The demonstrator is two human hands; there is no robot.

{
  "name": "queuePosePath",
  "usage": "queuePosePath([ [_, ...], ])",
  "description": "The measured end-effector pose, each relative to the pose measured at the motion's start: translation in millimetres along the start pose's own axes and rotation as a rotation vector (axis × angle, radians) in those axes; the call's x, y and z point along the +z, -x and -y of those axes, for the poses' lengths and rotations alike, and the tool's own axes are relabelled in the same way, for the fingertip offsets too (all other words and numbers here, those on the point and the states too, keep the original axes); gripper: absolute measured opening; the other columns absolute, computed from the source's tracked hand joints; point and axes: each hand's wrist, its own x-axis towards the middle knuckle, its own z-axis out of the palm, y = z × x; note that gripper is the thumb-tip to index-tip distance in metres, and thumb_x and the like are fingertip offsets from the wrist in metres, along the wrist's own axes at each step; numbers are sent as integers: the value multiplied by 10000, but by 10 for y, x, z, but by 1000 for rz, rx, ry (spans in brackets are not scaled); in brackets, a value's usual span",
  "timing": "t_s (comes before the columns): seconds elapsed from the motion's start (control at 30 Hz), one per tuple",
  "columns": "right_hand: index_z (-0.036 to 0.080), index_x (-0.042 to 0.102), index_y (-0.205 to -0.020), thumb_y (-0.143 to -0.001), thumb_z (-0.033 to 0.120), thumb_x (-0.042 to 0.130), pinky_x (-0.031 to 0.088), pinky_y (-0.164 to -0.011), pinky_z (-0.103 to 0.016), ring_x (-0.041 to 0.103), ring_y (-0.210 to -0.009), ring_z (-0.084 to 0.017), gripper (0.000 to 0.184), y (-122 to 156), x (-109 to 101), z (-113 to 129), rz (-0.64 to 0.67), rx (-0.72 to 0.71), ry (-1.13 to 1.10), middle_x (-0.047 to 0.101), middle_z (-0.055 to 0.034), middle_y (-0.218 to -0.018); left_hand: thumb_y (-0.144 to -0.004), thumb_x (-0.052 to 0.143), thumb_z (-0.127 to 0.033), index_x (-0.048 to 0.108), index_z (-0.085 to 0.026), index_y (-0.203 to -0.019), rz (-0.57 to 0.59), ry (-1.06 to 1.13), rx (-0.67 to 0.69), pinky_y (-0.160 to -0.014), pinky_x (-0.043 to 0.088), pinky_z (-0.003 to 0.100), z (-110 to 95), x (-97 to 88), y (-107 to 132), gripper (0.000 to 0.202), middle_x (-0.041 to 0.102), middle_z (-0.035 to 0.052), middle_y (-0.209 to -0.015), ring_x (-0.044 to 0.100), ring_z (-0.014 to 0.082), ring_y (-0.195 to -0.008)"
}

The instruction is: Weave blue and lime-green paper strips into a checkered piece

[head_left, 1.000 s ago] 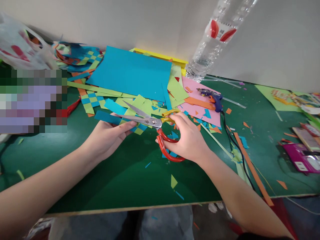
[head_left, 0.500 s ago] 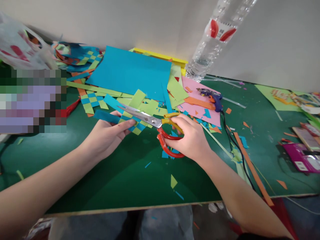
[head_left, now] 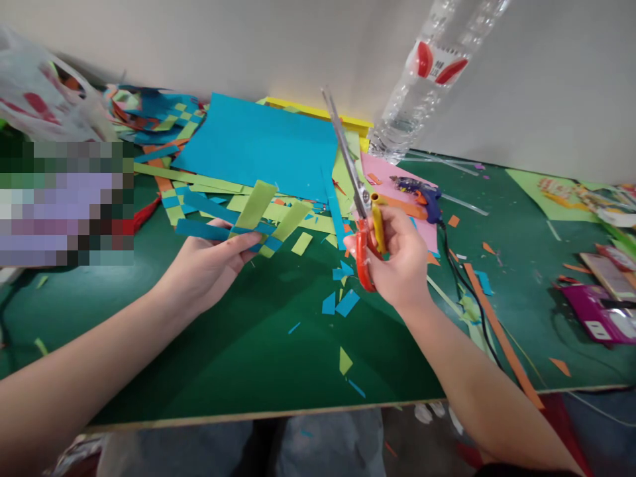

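Between the thumb and fingers of my left hand (head_left: 211, 265) is a small woven piece of blue and green paper strips (head_left: 256, 218); loose strip ends stick out to its left and upper right. My right hand (head_left: 397, 258) grips scissors (head_left: 358, 189) by their red and yellow handles. The blades point up and away, nearly together, apart from the woven paper. Beneath them lie blue paper scraps (head_left: 348, 303) and a short green paper piece (head_left: 302, 243) on the green table (head_left: 248, 371).
A large blue sheet (head_left: 263, 146) lies at the back. To its right stand a clear plastic bottle (head_left: 407, 112) and a blue glue gun (head_left: 434, 202) with a black cord, on pink paper (head_left: 427, 230). A plastic bag (head_left: 44, 99) sits far left, a purple box (head_left: 591, 315) far right.
The scissors have swung from lying across the woven paper to pointing upward, farther right. My left hand still holds the paper, slightly shifted. A green piece now shows on the table below it.
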Motion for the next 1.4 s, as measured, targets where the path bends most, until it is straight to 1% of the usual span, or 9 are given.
queuePosePath([
  [0.17,247,522,-1069,-835,483,698,562,-699,-419,583,-781,-197,376,-86,-33,-74,1,-27,66,570,-42,-934,-659,859,-113,733,-228,-705,118,-16,155,-949,528,290,-50,-83,-24,176,761,-1,-901,700,185,-1038],
  [0.27,240,505,-1142,-847,472,678,551,-790,-482,596,-878,-233,413,-142,-68,-107,24,-108,152,582,-87,-1061,-630,904,-188,782,-223,-738,264,-134,298,-1083,473,396,-118,-151,-23,167,764,48,-952,674,262,-1125],
  [0.33,223,480,-1218,-847,445,672,527,-872,-537,590,-1012,-286,473,-179,-101,-156,28,-202,228,574,-128,-1147,-680,890,-272,796,-218,-749,304,-240,385,-1127,433,463,-168,-197,-27,129,759,84,-993,641,308,-1182],
  [0.43,217,466,-1268,-818,406,683,512,-896,-566,557,-1105,-337,533,-230,-164,-280,7,-328,356,559,-149,-1156,-722,859,-331,812,-220,-782,400,-372,449,-1146,404,480,-235,-265,-54,134,744,113,-1060,583,343,-1257],
  [0.53,225,454,-1293,-792,344,704,500,-908,-563,557,-1090,-332,573,-268,-223,-424,33,-480,425,559,-125,-1131,-772,815,-361,813,-226,-784,460,-487,502,-1131,404,521,-272,-315,-104,135,736,129,-1097,568,363,-1272],
  [0.6,238,455,-1294,-783,338,719,485,-916,-558,561,-1078,-326,584,-285,-248,-499,62,-578,458,570,-107,-1134,-780,808,-391,813,-215,-806,559,-521,619,-1107,434,508,-275,-338,-138,178,735,131,-1114,599,351,-1238],
  [0.7,243,466,-1281,-808,347,703,485,-895,-536,579,-1040,-312,539,-298,-256,-555,106,-670,483,594,-89,-1112,-850,749,-303,800,-218,-900,672,-557,708,-1115,436,466,-266,-360,-168,111,707,102,-1199,582,301,-1272],
  [1.07,227,495,-1277,-868,371,684,517,-824,-472,616,-1004,-286,473,-285,-217,-504,124,-781,468,628,-89,-1088,-901,699,-272,774,-243,-953,756,-576,714,-1136,425,403,-320,-318,-86,96,661,41,-1258,545,259,-1315],
  [1.4,240,499,-1290,-856,376,705,525,-830,-466,623,-1003,-282,499,-268,-198,-451,149,-745,418,633,-87,-1093,-908,693,-291,768,-237,-932,767,-536,676,-1141,429,406,-314,-310,-59,95,664,36,-1254,558,256,-1298],
])
